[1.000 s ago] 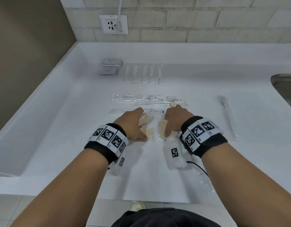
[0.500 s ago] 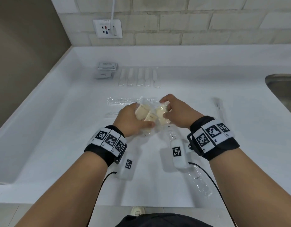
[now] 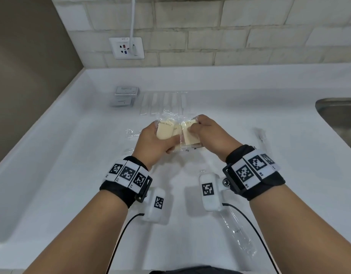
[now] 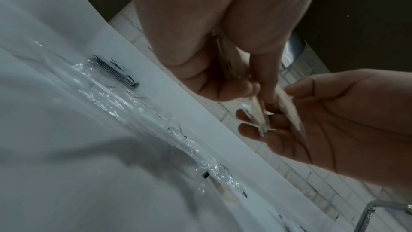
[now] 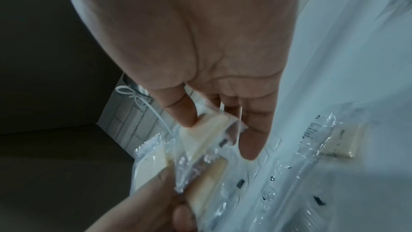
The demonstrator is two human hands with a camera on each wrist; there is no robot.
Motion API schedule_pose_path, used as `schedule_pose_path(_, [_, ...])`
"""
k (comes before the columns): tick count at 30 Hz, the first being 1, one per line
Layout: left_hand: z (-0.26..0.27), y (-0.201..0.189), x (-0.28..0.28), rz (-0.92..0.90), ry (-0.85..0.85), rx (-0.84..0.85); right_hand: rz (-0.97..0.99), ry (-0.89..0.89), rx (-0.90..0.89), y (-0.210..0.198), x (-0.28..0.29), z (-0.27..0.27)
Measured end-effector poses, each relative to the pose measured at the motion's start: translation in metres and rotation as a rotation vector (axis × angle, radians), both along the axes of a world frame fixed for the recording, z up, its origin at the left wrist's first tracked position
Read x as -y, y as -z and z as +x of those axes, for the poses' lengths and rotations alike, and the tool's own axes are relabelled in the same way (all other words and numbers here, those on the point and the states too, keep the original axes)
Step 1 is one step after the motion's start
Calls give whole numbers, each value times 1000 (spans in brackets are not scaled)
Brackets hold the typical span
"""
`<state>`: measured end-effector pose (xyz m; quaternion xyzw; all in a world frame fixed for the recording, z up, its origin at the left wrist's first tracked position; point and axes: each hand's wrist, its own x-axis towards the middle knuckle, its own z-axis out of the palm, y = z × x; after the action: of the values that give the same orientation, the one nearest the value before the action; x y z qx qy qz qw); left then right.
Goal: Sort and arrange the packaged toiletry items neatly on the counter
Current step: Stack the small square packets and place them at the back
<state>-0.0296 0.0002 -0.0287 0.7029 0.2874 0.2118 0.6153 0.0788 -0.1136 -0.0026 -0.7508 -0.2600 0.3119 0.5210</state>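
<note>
Both hands hold a fanned bunch of cream soap bars in clear wrappers (image 3: 176, 132) above the white counter (image 3: 71, 175). My left hand (image 3: 157, 141) grips the lower left of the bunch, thumb across the front. My right hand (image 3: 206, 131) pinches the rightmost bar near its top; in the right wrist view the thumb and fingers (image 5: 185, 110) clamp that bar (image 5: 207, 130). In the left wrist view the bars (image 4: 258, 112) stand edge-on between both hands. Clear-wrapped toothbrushes (image 3: 132, 133) lie on the counter under the hands. Another wrapped soap bar (image 5: 341, 144) lies on the counter.
At the back left lie stacked grey sachets (image 3: 125, 95) beside a row of slim white packets (image 3: 162, 102). A long clear-wrapped item (image 3: 261, 137) lies at the right, another clear wrapper (image 3: 238, 234) near the front edge. A steel sink (image 3: 340, 115) is at the far right; a wall socket (image 3: 126, 48) behind.
Both hands gathered the soap bars off the counter and lifted them together; they now hold them higher and fanned out, further from the front edge.
</note>
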Motion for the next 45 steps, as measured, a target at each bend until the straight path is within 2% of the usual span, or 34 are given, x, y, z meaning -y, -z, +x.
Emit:
schedule_pose_path(3, [1, -3, -3, -27, 68, 20, 52, 6, -58, 0, -2, 5])
schedule_pose_path(9, [6, 0, -9, -68, 162, 6, -8, -63, -93, -5, -2, 12])
schedule_pose_path(13, [11, -4, -11, -150, 195, 48, 85, -51, -71, -9, 2, 21])
schedule_pose_path(16, [21, -11, -7, -223, 184, 56, 141, -39, -54, -12, 3, 26])
schedule_pose_path(19, [29, -13, -4, -186, 158, 64, 204, 24, -52, -13, 5, 28])
schedule_pose_path(24, [36, -13, -6, -215, 19, 98, 234, 70, -61, -12, 9, 31])
schedule_pose_path(27, [37, -14, -4, -259, 60, 104, 239, 35, -59, -14, 5, 27])
schedule_pose_path(30, [39, -15, -3, -247, 40, 149, 239, 105, -1, -13, -1, 23])
schedule_pose_path(34, [40, -12, -11, -271, -42, 161, 305, 99, -59, -15, 2, 26])
schedule_pose_path(37, [39, -10, -8, -324, 38, 113, 303, 40, -55, -18, 0, 22])
schedule_pose_path(40, [41, -14, 2, -350, 154, 131, 268, 61, 18, -16, -5, 14])
schedule_pose_path(43, [41, -14, 6, -299, 135, 98, 236, 77, 64, -14, -3, 9])
schedule_pose_path(45, [39, -11, 5, -320, 116, 83, 173, 34, 12, -15, 1, 11])
